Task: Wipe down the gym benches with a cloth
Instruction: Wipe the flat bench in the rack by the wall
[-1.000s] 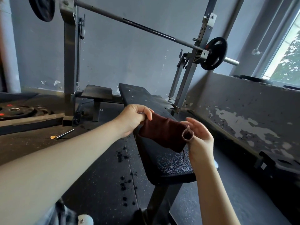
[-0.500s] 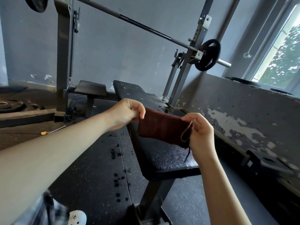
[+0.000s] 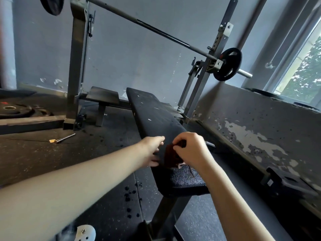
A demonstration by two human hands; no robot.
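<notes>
Cloth (image 3: 171, 156) of a dark reddish-brown, soft-looking and folded, is lying against the near end of the black bench pad (image 3: 156, 115), close to its left edge. A thin thread (image 3: 192, 172) is trailing from its lower corner over the pebbled vinyl. You are gripping the cloth with your right hand (image 3: 191, 151), fingers curled and pinching its upper edge, and that hand is covering much of the fabric. Your left hand (image 3: 152, 150) is reaching in just beside the cloth at the pad's left edge, its fingers looking stretched out and loose. It is blurred, so you cannot tell whether it is touching the fabric. The strip of cloth that is showing is running near-to-far, roughly along the bench pad, though its full long axis is hidden under your hand. The bench pad itself is pointing away from you toward the rack (image 3: 217, 54), its far end passing under the barbell (image 3: 156, 28), with white nicks speckling its surface.
</notes>
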